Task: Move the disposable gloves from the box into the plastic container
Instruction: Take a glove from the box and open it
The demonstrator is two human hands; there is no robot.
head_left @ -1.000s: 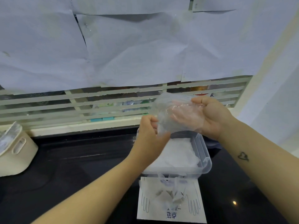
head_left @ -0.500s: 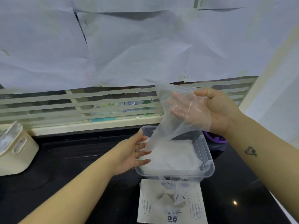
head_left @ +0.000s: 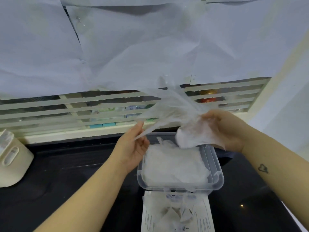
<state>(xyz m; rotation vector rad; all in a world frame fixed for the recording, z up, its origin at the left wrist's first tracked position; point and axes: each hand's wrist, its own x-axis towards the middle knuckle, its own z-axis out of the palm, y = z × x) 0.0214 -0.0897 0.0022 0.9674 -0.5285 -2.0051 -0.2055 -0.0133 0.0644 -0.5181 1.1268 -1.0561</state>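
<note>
A clear disposable glove (head_left: 173, 113) is stretched in the air above the plastic container (head_left: 215, 173). My left hand (head_left: 133, 148) pinches one thin end of it at the container's left. My right hand (head_left: 224, 131) grips the bunched other end over the container's far right corner. The clear container holds a pile of crumpled gloves (head_left: 173, 166). The white glove box (head_left: 177, 215), printed with hand outlines, lies in front of the container with gloves sticking out of its opening.
Everything stands on a black counter (head_left: 66, 178). A cream-coloured container (head_left: 13, 163) sits at the far left. A slatted window ledge (head_left: 66, 114) runs behind, with white paper sheets (head_left: 133, 47) covering the wall above.
My left hand rose from the container's left edge and took hold of the glove's hanging end. My right hand dropped and closed on the other end, and the glove is now pulled out sideways.
</note>
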